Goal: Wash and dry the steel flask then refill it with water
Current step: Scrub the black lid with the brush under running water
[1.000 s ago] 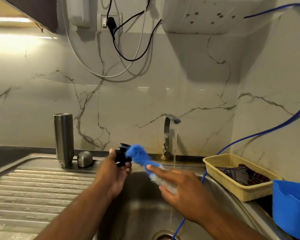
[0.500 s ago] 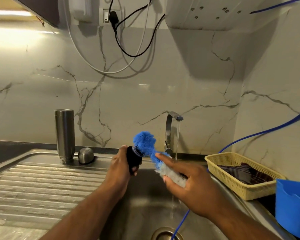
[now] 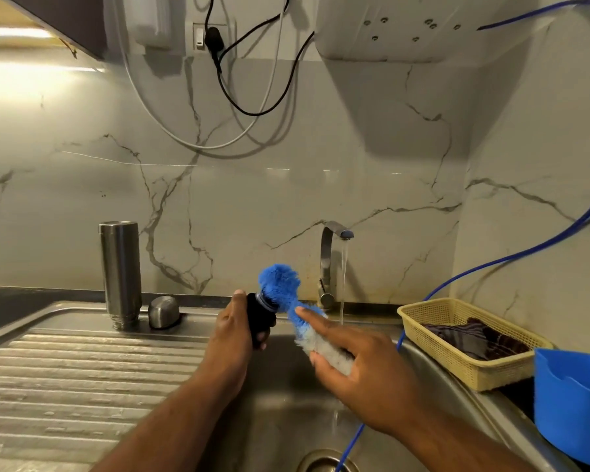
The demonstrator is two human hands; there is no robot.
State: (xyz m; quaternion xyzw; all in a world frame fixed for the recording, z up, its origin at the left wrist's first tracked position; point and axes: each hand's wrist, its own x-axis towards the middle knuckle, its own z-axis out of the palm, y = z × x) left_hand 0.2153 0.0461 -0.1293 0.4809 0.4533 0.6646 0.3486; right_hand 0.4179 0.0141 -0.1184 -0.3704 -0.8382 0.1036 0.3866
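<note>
While water runs from the tap (image 3: pixel 327 264) into the sink (image 3: pixel 280 403), the washing looks well along but not finished. The flask (image 3: pixel 120 270) stands on the drainboard (image 3: pixel 82 369) at the left, well apart from both hands, seemingly mouth down, which suggests its body is washed and draining; its inside cannot be seen. Its steel cap (image 3: pixel 163 311) lies just beside it. The step in hand is the black stopper (image 3: pixel 259 318): the left hand (image 3: pixel 230 325) has its grip closed round it, while the right hand (image 3: pixel 365 369) grips the brush (image 3: pixel 280 284) low on the white bristles, forefinger laid along it, blue head pressed to the stopper's end. Both are held over the sink, left of the stream. Left to do, I judge: rinse the stopper, dry all three parts, fill the flask and close it.

A yellow basket (image 3: pixel 423 306) at the right holds a dark cloth (image 3: pixel 474 338), which may serve for drying. A blue jug (image 3: pixel 573 403) stands near it at the picture's edge. A blue hose (image 3: pixel 525 253) comes down the wall and trails into the sink near the drain (image 3: pixel 324 463); it passes under the right forearm and could snag when the flask is brought to the tap. Cables (image 3: pixel 239 107) hang from a socket (image 3: pixel 200 35) on the wall above, clear of the work.
</note>
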